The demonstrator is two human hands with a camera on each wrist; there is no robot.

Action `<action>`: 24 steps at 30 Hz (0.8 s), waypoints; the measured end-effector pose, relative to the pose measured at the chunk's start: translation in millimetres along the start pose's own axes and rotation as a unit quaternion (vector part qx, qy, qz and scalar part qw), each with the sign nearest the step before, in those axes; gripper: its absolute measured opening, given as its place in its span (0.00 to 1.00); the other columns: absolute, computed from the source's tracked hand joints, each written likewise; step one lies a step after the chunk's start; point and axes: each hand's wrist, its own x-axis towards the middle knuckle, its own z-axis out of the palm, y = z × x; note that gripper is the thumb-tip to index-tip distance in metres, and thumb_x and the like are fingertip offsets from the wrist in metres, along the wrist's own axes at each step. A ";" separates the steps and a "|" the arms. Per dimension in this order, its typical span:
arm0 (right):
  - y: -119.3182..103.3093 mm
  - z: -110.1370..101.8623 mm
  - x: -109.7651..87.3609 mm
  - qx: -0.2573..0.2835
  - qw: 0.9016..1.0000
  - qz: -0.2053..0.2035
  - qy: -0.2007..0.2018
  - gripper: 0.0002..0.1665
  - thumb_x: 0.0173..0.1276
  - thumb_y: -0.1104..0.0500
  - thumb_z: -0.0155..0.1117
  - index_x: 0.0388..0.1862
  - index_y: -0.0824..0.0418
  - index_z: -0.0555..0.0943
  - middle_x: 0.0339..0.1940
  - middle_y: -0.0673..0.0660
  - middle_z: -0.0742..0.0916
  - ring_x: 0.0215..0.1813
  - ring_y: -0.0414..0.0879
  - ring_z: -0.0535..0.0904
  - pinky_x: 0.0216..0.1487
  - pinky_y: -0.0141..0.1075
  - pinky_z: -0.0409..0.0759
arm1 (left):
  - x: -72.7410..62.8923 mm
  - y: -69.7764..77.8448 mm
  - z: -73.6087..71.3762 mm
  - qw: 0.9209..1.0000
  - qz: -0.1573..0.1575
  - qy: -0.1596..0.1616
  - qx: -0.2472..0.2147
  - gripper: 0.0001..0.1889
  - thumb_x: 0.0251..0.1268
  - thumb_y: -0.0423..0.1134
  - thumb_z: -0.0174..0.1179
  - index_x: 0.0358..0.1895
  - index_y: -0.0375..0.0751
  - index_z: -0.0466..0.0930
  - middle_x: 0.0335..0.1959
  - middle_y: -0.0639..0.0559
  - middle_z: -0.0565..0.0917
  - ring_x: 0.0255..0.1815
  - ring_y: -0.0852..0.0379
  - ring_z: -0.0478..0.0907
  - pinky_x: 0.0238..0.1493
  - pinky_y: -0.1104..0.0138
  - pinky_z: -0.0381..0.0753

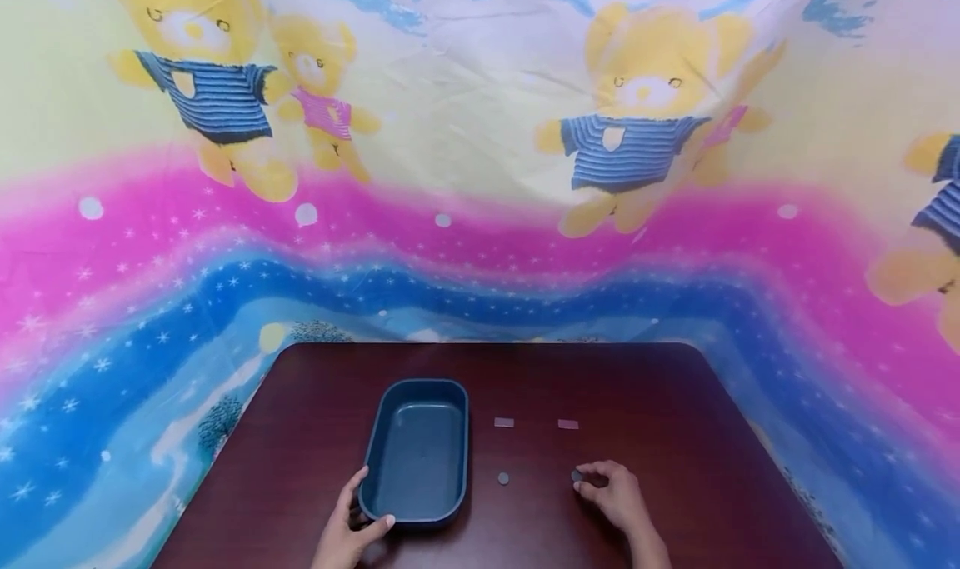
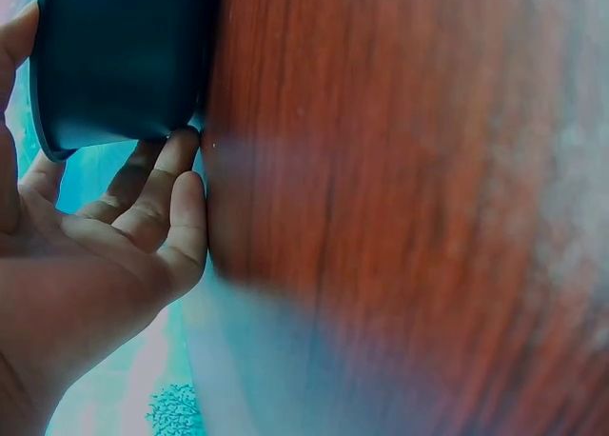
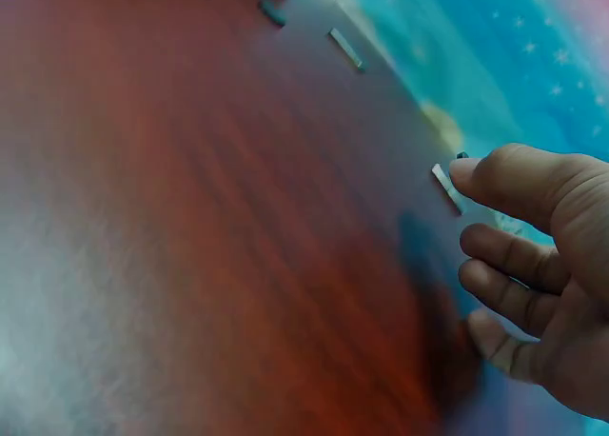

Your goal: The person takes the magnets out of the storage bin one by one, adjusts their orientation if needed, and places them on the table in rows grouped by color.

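A deep dark blue rectangular plastic tray (image 1: 420, 519) with rounded corners stands on the table. My left hand (image 1: 348, 523) grips its near left corner, with the thumb at the near rim and a finger along the left side. In the left wrist view, the fingers of the left hand (image 2: 124, 227) reach under the tray's outer wall (image 2: 124, 65). To the right, my right hand (image 1: 615, 494) pinches a small dark round disc (image 1: 576, 475) between thumb and finger. The right wrist view mostly hides this disc behind the thumb of the right hand (image 3: 533, 255).
Another small grey disc (image 1: 503, 478) lies between the tray and my right hand. Farther back are two small pale flat strips, a left strip (image 1: 504, 423) and a right strip (image 1: 568, 425). A printed bear curtain (image 1: 480, 244) hangs behind the dark brown table (image 1: 637, 377).
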 end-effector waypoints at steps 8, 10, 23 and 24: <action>19.3 11.2 4.5 0.035 0.999 0.034 0.016 0.13 0.48 0.63 0.75 0.36 0.61 0.86 0.30 0.52 0.85 0.31 0.42 0.78 0.34 0.35 0.75 | -5.5 2.8 -1.7 1.000 0.006 0.002 -0.006 0.49 0.48 0.38 0.72 0.72 0.43 0.50 0.60 0.25 0.64 0.49 0.38 0.73 0.40 0.57 0.77; 20.4 11.3 6.4 0.005 0.999 0.040 0.009 0.13 0.49 0.61 0.74 0.36 0.59 0.86 0.32 0.52 0.84 0.32 0.43 0.78 0.33 0.37 0.74 | -6.4 4.0 -1.3 1.000 0.005 0.000 -0.009 0.49 0.48 0.38 0.71 0.72 0.43 0.49 0.60 0.25 0.63 0.49 0.38 0.73 0.39 0.57 0.78; 25.4 13.9 6.5 -0.045 0.998 0.029 -0.026 0.13 0.46 0.60 0.76 0.34 0.55 0.87 0.29 0.48 0.81 0.31 0.40 0.75 0.33 0.37 0.71 | -17.5 -1.0 -3.4 0.999 0.037 -0.007 -0.040 0.48 0.49 0.31 0.69 0.71 0.37 0.47 0.60 0.20 0.61 0.49 0.37 0.73 0.39 0.62 0.78; 25.1 13.8 7.0 -0.042 0.998 0.029 -0.028 0.13 0.46 0.60 0.76 0.34 0.55 0.87 0.29 0.48 0.80 0.31 0.41 0.74 0.34 0.37 0.71 | -17.4 -1.2 -3.7 0.999 0.036 -0.006 -0.038 0.48 0.49 0.32 0.69 0.71 0.37 0.47 0.59 0.20 0.61 0.49 0.37 0.74 0.39 0.62 0.78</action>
